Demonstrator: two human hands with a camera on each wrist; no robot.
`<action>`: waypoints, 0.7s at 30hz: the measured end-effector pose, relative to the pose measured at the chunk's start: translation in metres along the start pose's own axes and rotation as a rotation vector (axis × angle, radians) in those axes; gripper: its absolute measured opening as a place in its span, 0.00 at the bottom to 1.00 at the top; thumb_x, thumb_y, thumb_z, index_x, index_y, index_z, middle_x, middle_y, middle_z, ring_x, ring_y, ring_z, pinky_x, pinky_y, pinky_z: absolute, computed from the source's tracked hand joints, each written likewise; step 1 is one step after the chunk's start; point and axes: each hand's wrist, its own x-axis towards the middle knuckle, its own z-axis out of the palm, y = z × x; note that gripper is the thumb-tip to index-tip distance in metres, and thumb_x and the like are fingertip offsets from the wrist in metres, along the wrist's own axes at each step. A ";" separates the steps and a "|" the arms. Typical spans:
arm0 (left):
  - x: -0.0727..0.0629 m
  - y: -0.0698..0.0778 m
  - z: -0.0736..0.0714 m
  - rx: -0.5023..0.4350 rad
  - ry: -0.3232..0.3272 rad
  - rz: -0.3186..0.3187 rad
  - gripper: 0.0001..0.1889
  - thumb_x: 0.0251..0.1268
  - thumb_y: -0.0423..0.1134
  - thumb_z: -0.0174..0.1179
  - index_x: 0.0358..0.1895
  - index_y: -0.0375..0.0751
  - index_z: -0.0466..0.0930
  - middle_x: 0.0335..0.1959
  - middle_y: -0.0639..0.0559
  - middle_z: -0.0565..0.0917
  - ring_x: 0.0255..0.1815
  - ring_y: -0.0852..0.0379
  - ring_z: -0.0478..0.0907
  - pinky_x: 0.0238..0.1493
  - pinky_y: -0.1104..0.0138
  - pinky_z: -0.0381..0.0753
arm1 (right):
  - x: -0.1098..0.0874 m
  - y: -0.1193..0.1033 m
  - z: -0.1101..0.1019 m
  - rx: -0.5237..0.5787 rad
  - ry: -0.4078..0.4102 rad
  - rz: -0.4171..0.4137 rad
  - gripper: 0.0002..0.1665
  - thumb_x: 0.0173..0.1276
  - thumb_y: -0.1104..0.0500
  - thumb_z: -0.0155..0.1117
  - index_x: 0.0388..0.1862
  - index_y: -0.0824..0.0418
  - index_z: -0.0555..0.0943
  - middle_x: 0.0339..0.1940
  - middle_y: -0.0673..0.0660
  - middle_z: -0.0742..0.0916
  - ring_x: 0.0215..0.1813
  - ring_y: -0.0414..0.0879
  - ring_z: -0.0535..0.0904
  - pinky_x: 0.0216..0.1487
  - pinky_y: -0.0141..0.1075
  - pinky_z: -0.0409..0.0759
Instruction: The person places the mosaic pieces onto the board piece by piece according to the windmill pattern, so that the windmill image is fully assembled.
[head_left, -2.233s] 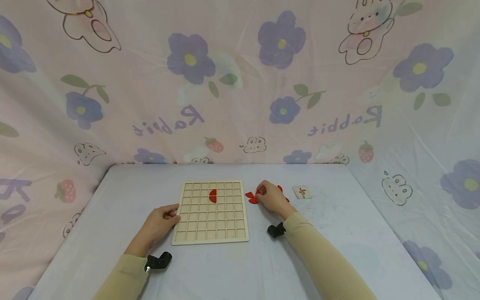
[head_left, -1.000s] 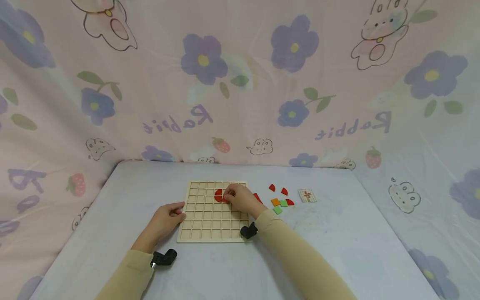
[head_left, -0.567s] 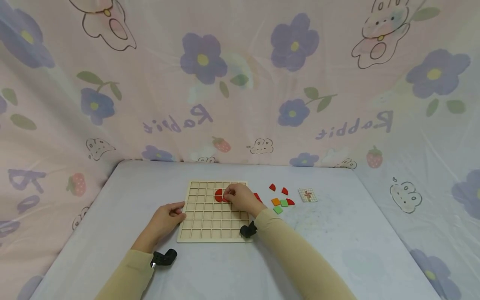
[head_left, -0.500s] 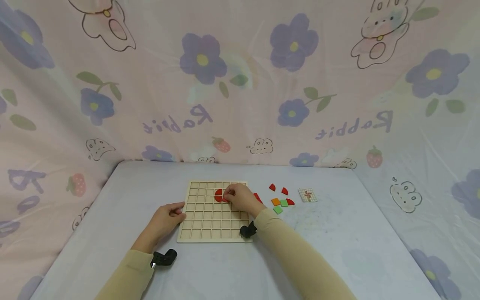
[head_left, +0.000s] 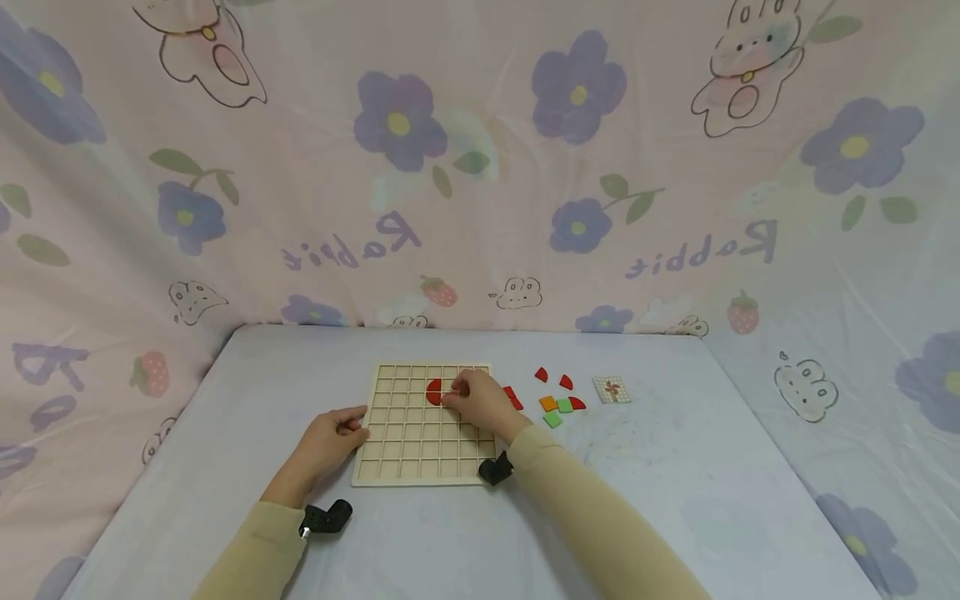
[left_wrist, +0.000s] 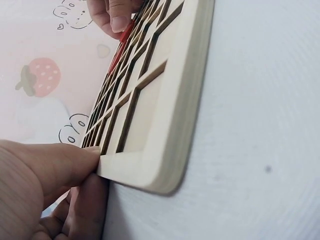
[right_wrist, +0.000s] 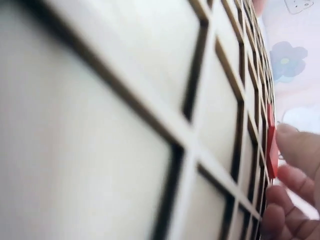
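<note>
In the head view a square pale wooden grid board (head_left: 405, 433) lies on the table. My left hand (head_left: 330, 442) pinches its left edge; in the left wrist view the thumb (left_wrist: 85, 160) lies on the rim, a finger below it. Red quarter-circle pieces (head_left: 434, 392) sit in upper cells near the board's middle. My right hand (head_left: 483, 404) is over the board beside them, fingers curled. Between its thumb and fingertips is a red quarter-circle piece (right_wrist: 272, 152), tilted against the grid in the right wrist view and mostly hidden by the hand in the head view.
Right of the board lie red pieces (head_left: 513, 398), an orange square (head_left: 549, 403), green squares (head_left: 552, 420) and several loose red quarter-circles (head_left: 566, 382). Farther right is a small patterned card (head_left: 612, 389). A printed cloth (head_left: 480, 192) hangs behind the white table.
My right hand has moved left from the loose pieces to the board, bringing a red quarter-circle beside the red ones there. Its fingers have since shifted slightly. My left hand stays at the board's edge.
</note>
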 end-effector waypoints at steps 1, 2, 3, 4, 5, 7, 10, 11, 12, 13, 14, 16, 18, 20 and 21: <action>0.000 0.000 0.000 0.003 0.001 0.001 0.26 0.63 0.33 0.62 0.65 0.34 0.72 0.41 0.46 0.74 0.37 0.53 0.71 0.32 0.67 0.73 | -0.001 0.000 0.001 -0.005 0.003 0.015 0.16 0.65 0.47 0.68 0.44 0.56 0.80 0.36 0.49 0.79 0.38 0.44 0.74 0.41 0.36 0.74; 0.001 0.000 0.000 0.003 0.002 0.000 0.26 0.63 0.33 0.62 0.65 0.34 0.72 0.41 0.46 0.74 0.37 0.53 0.71 0.32 0.67 0.73 | -0.001 0.001 0.001 -0.011 0.007 0.027 0.18 0.64 0.46 0.68 0.45 0.56 0.80 0.36 0.49 0.79 0.38 0.44 0.74 0.40 0.36 0.74; 0.001 0.000 0.000 0.005 0.002 0.000 0.26 0.63 0.33 0.62 0.65 0.34 0.72 0.41 0.46 0.74 0.37 0.53 0.71 0.33 0.67 0.73 | -0.002 0.001 0.002 -0.017 0.009 0.036 0.19 0.64 0.46 0.69 0.45 0.56 0.80 0.36 0.49 0.78 0.38 0.44 0.74 0.40 0.36 0.74; 0.001 0.000 0.000 0.005 0.004 -0.005 0.26 0.63 0.33 0.62 0.65 0.34 0.72 0.41 0.46 0.74 0.37 0.53 0.71 0.33 0.67 0.73 | -0.002 0.001 0.002 -0.019 0.012 0.037 0.19 0.63 0.45 0.69 0.45 0.56 0.80 0.36 0.49 0.78 0.37 0.44 0.74 0.39 0.36 0.74; 0.000 0.001 0.000 0.007 0.004 -0.006 0.26 0.63 0.33 0.62 0.65 0.34 0.72 0.41 0.46 0.74 0.37 0.53 0.71 0.33 0.67 0.72 | -0.002 0.002 0.002 -0.024 0.013 0.034 0.18 0.63 0.45 0.69 0.45 0.55 0.81 0.35 0.48 0.78 0.37 0.44 0.74 0.38 0.36 0.74; 0.000 0.001 0.000 0.011 0.007 -0.007 0.26 0.63 0.33 0.62 0.65 0.34 0.72 0.41 0.46 0.74 0.38 0.53 0.71 0.33 0.66 0.72 | -0.001 0.001 0.003 -0.031 0.011 0.021 0.15 0.63 0.46 0.69 0.43 0.53 0.81 0.35 0.48 0.79 0.36 0.44 0.74 0.37 0.36 0.74; -0.001 0.001 0.000 0.012 0.008 -0.006 0.26 0.63 0.33 0.62 0.65 0.34 0.72 0.41 0.46 0.74 0.37 0.53 0.71 0.33 0.66 0.72 | 0.000 0.000 0.003 -0.032 -0.004 0.005 0.10 0.64 0.49 0.69 0.41 0.50 0.82 0.34 0.48 0.79 0.35 0.44 0.74 0.36 0.37 0.73; -0.001 0.001 0.000 0.012 0.007 -0.005 0.26 0.63 0.33 0.62 0.65 0.34 0.72 0.41 0.46 0.74 0.37 0.53 0.71 0.33 0.66 0.72 | 0.001 0.000 0.003 -0.036 -0.011 0.002 0.09 0.65 0.49 0.68 0.40 0.50 0.82 0.34 0.48 0.79 0.35 0.44 0.74 0.36 0.37 0.73; -0.001 0.001 0.000 0.011 0.006 -0.003 0.26 0.63 0.33 0.62 0.65 0.34 0.72 0.41 0.46 0.74 0.37 0.53 0.71 0.33 0.66 0.72 | 0.001 0.000 0.003 -0.037 -0.019 0.001 0.08 0.65 0.50 0.68 0.40 0.49 0.82 0.34 0.48 0.79 0.36 0.44 0.74 0.36 0.37 0.73; -0.001 0.001 -0.001 0.009 0.005 -0.001 0.26 0.63 0.33 0.62 0.65 0.34 0.72 0.41 0.46 0.74 0.37 0.53 0.71 0.33 0.66 0.73 | 0.002 -0.001 0.002 -0.034 -0.028 0.003 0.07 0.65 0.51 0.68 0.41 0.50 0.82 0.34 0.48 0.79 0.36 0.44 0.74 0.37 0.37 0.74; -0.001 0.002 -0.001 0.009 0.003 0.002 0.26 0.63 0.33 0.62 0.65 0.34 0.72 0.41 0.46 0.74 0.38 0.53 0.71 0.34 0.66 0.73 | 0.002 -0.001 0.001 -0.033 -0.035 0.003 0.07 0.66 0.51 0.68 0.41 0.50 0.83 0.34 0.48 0.79 0.36 0.44 0.74 0.37 0.37 0.74; -0.002 0.003 -0.001 0.005 -0.003 0.004 0.26 0.64 0.33 0.62 0.65 0.34 0.72 0.41 0.46 0.74 0.38 0.53 0.71 0.34 0.66 0.72 | 0.002 -0.001 0.000 -0.030 -0.047 0.003 0.07 0.66 0.53 0.67 0.42 0.50 0.83 0.35 0.47 0.79 0.37 0.45 0.75 0.38 0.36 0.74; -0.003 0.005 -0.002 0.001 -0.006 0.005 0.26 0.64 0.33 0.62 0.65 0.34 0.72 0.41 0.46 0.74 0.38 0.53 0.71 0.34 0.66 0.72 | 0.002 -0.001 -0.001 -0.025 -0.055 0.006 0.07 0.66 0.54 0.67 0.43 0.50 0.83 0.35 0.47 0.80 0.37 0.45 0.75 0.38 0.37 0.74; -0.003 0.006 -0.003 -0.001 -0.009 0.007 0.26 0.64 0.33 0.62 0.65 0.34 0.72 0.41 0.46 0.74 0.38 0.53 0.70 0.34 0.66 0.72 | 0.002 -0.001 -0.002 -0.027 -0.059 0.006 0.07 0.66 0.54 0.67 0.43 0.49 0.83 0.35 0.47 0.80 0.37 0.44 0.75 0.39 0.37 0.74; -0.003 0.005 -0.003 -0.003 -0.010 0.008 0.26 0.64 0.33 0.62 0.65 0.34 0.71 0.41 0.46 0.74 0.38 0.53 0.70 0.34 0.66 0.72 | 0.002 -0.001 -0.002 -0.028 -0.061 0.007 0.07 0.66 0.54 0.67 0.43 0.49 0.83 0.35 0.47 0.80 0.37 0.44 0.75 0.39 0.36 0.75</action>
